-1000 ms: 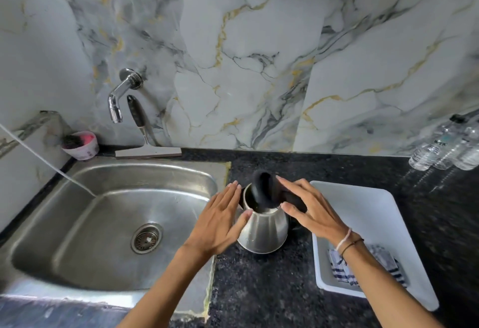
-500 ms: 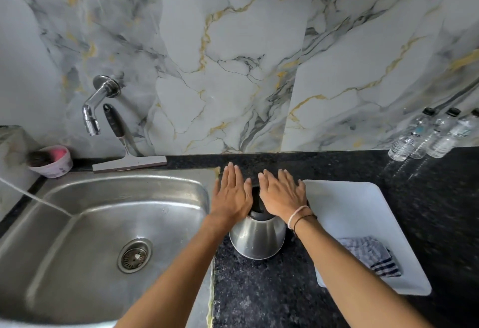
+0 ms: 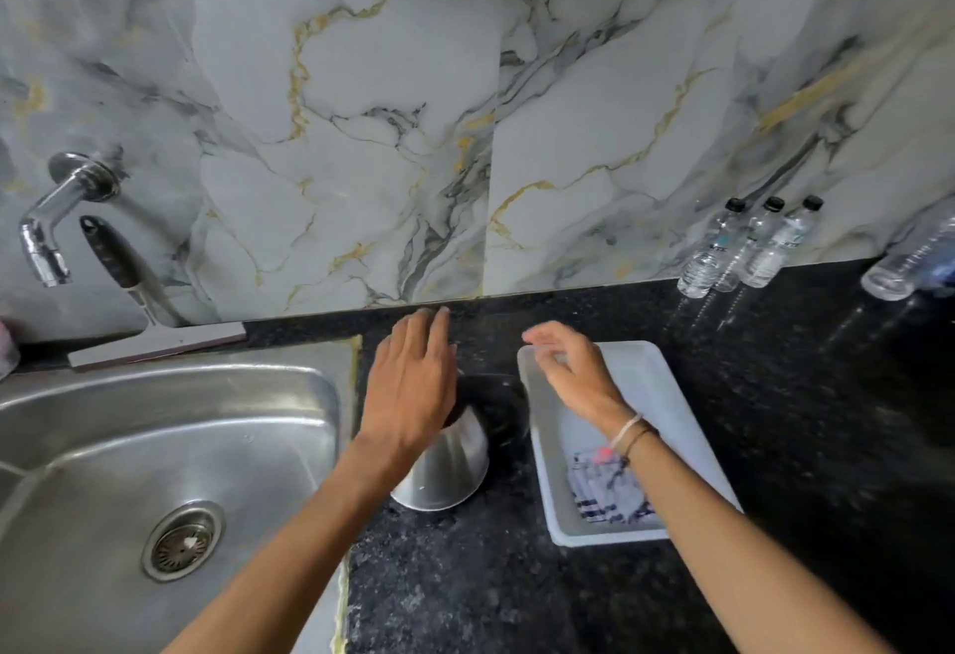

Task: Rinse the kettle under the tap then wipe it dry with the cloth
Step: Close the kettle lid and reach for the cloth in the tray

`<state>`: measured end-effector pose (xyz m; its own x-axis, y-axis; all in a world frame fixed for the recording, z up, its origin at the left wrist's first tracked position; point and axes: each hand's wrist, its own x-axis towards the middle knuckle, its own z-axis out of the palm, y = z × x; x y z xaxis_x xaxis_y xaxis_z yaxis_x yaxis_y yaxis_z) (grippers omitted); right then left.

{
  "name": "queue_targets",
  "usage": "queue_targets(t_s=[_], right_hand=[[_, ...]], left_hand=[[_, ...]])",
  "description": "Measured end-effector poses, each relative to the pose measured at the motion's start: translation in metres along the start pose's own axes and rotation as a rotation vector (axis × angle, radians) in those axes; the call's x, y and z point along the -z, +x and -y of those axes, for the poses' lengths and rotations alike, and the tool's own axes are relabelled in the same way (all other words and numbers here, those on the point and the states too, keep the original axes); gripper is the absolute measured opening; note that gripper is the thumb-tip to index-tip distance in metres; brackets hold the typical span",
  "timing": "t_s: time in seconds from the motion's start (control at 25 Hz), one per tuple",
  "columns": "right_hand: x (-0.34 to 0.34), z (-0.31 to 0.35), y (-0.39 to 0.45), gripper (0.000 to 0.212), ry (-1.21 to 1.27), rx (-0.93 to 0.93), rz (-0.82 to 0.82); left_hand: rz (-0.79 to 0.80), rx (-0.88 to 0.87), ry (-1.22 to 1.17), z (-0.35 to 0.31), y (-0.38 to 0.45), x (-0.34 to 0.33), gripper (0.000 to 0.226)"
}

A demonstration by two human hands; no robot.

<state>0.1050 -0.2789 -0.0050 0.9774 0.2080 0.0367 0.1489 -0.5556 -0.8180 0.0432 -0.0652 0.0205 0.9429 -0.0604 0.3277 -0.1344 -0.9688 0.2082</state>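
A steel kettle (image 3: pixel 449 467) with a black top stands on the dark counter between the sink and a white tray. My left hand (image 3: pixel 413 384) hovers flat over the kettle's top left, fingers apart, hiding part of the lid. My right hand (image 3: pixel 573 374) is to the right of the kettle, over the tray's far left corner, fingers loosely curled and holding nothing. A striped cloth (image 3: pixel 610 493) lies in the white tray (image 3: pixel 677 410), partly under my right forearm. The tap (image 3: pixel 46 229) juts from the wall at the far left; no water runs.
The steel sink (image 3: pixel 155 446) fills the left side. A squeegee (image 3: pixel 134 302) leans on the wall behind it. Three small water bottles (image 3: pixel 744 250) stand at the back right, and a larger bottle (image 3: pixel 909 266) lies further right on the counter (image 3: pixel 465 581).
Both hands have come off the kettle's top. My right hand has swung right over the tray; my left stays above the kettle. The view has shifted right.
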Motion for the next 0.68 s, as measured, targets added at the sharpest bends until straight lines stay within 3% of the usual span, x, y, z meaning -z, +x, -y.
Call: queue_targets(t_s=[0.04,0.08,0.12,0.2,0.28,0.36,0.44,0.56,0.68], right_hand=[[0.025,-0.025,-0.006,0.030,-0.070,-0.026,0.081],[0.049,-0.050,-0.010,0.034,-0.154,-0.071,0.198],[0.071,-0.074,-0.014,0.039,-0.244,-0.127,0.338],[0.101,-0.109,-0.022,0.059,-0.447,-0.231,0.595],[0.113,-0.131,-0.031,0.074,-0.652,-0.236,0.748],[0.111,-0.147,-0.037,0.066,-0.798,-0.095,0.743],[0.106,-0.157,-0.041,0.057,-0.844,0.032,0.679],[0.101,-0.163,-0.043,0.054,-0.811,0.045,0.624],[0.103,-0.161,-0.039,0.040,-0.786,0.023,0.685]], left_hand=[[-0.092,-0.082,-0.052,-0.023,-0.003,-0.004,0.038],[-0.085,-0.158,-0.103,-0.049,-0.005,-0.011,0.030],[0.019,-0.206,-0.149,-0.077,-0.006,-0.021,0.028],[0.373,-0.174,-0.175,-0.130,-0.007,-0.055,0.038],[0.650,-0.125,-0.103,-0.170,-0.011,-0.095,0.047],[0.745,-0.092,-0.039,-0.198,-0.016,-0.133,0.054],[0.725,-0.054,0.042,-0.211,-0.018,-0.159,0.057],[0.683,0.030,0.097,-0.216,-0.014,-0.174,0.049],[0.630,0.032,0.124,-0.218,-0.010,-0.170,0.035]])
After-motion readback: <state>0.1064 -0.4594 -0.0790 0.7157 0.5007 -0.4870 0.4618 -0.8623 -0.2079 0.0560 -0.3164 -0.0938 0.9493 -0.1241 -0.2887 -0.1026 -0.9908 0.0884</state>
